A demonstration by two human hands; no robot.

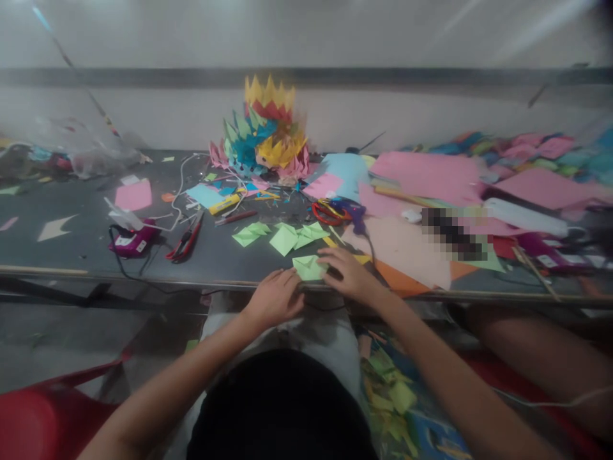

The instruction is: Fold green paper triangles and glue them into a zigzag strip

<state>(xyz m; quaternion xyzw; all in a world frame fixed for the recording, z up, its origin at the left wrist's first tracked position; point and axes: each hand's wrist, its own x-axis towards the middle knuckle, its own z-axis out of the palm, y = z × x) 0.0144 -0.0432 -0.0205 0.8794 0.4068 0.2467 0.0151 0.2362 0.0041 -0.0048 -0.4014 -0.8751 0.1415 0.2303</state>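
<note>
At the table's front edge lies a folded light green paper point(309, 268). My left hand point(276, 296) touches its left side, fingers bent close together. My right hand point(348, 275) is at its right side, with the fingertips on the paper. More folded green pieces point(283, 239) lie just behind, in a short row. Further back stands a colourful structure of pointed folded papers point(268, 137) in yellow, red, blue, green and pink. How firmly either hand grips the paper is blurred.
Red-handled pliers point(186, 237), a purple power block point(134, 237) and a yellow cutter point(224, 204) lie left. Scissors point(330, 212), a purple glue gun point(353, 211) and pink sheets point(428, 176) lie right. A person's leg point(531, 358) is at the lower right.
</note>
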